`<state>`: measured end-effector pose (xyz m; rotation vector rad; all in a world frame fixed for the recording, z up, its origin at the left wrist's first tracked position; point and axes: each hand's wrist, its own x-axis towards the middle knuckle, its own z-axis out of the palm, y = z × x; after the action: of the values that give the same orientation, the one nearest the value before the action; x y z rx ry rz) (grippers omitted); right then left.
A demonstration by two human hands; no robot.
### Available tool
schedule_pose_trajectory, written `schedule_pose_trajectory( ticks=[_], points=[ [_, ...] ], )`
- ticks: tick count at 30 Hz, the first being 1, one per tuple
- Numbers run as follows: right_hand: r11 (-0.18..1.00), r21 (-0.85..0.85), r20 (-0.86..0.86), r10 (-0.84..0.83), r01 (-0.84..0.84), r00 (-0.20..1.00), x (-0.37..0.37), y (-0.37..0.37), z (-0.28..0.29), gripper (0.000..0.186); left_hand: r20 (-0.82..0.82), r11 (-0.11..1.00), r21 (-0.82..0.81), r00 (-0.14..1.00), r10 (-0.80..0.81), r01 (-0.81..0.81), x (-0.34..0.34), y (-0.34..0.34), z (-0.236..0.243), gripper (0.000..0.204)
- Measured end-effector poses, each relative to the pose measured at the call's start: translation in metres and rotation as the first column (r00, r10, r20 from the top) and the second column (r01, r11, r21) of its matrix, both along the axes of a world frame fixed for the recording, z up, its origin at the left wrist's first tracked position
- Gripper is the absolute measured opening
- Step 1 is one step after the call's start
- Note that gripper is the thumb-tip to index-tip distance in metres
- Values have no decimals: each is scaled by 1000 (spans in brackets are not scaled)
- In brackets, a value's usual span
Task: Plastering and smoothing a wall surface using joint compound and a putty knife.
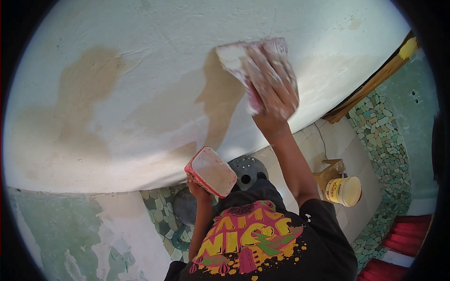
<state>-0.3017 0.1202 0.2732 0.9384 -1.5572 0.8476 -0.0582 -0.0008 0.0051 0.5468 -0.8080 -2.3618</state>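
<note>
At far left, a lower band of peeling green-and-white wall (61,225) adjoins the broad pale wall surface (154,61), on which brownish shadows fall. Left of centre, the left hand (198,191) supports a tilted rectangular container (211,172), red along its edge and coated inside with a whitish residue; its fingers are clamped on the container's side, though most are hidden. Just right of the container stands a dark, perforated stool (248,171). Above, a flat pad (230,55), pinkish and smeared with white paste, lies at the pale wall surface beneath the right hand (273,86), whose paste-coated, slightly blurred fingers lie nearly together and clamped on the pad, the thumb hidden. Farther right, a yellow-and-white bucket (348,191) stands beside a brown box (328,174). At far right appear a wooden beam (370,85), green stone mosaic (378,140) and red cloth (408,234).
</note>
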Motion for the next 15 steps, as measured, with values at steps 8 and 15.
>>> schedule_pose_trajectory(
  ticks=[8,15],
  points=[
    [986,162,175,3,-32,984,12,12,-36,31,14,998,-11,998,56,-56,-8,1,-11,67],
    [997,32,37,-66,64,997,16,4,-2,32,-29,999,-27,999,-32,32,-9,7,4,65]
  ],
)
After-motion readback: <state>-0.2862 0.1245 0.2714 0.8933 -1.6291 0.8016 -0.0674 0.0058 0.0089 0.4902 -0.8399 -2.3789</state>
